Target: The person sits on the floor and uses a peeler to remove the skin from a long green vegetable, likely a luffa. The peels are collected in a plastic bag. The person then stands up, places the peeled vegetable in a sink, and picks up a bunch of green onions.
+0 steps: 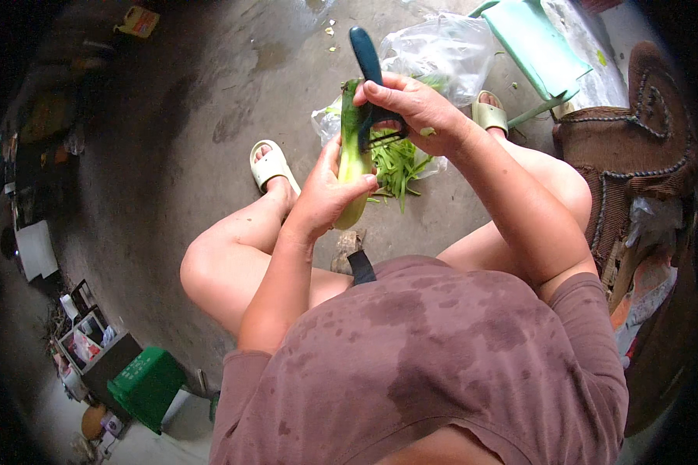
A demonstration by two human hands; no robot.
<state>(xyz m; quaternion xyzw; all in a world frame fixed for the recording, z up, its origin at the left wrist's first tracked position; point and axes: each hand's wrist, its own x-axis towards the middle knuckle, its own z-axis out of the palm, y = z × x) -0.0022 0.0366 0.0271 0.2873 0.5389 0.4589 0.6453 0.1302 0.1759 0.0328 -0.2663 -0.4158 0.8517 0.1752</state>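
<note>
A long green vegetable (pixel 352 168), maybe a gourd or cucumber, is held upright before me, dark green at its far end and pale where skin is off. My left hand (pixel 333 186) grips its lower part, with the thumb across the front. In my right hand (pixel 414 104) is a dark blue peeler (pixel 367 58), its handle pointing away from me and its blade end beside the vegetable. Thumb and fingers of that hand are close to the vegetable's far end; whether they touch it is unclear. Green peelings (pixel 396 165) lie in a heap below, on thin clear plastic.
A clear plastic bag (pixel 442 55) with greens stands beyond the peelings. A pale green plastic stool (pixel 535 52) lies tipped at the upper right, near a brown cushioned seat (pixel 616 139). My sandalled feet flank the peelings. A green bin (pixel 148 386) stands at the lower left.
</note>
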